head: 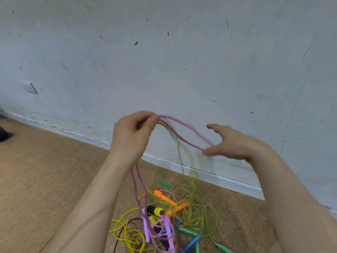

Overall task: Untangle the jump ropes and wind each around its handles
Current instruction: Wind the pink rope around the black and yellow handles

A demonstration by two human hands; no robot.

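The left hand pinched the purple rope together with green strands. Its loop reached across to the spread, relaxed right hand, touching the fingertips. Limp, light and snag-prone, it seemed best gripped near its purple handles, far below both hands.

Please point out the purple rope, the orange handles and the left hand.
purple rope (191, 128), head view, on the upper strand of the raised loop.
orange handles (165, 197), head view, on the shaft of the upper handle.
left hand (131, 136), head view, on the back of the hand.
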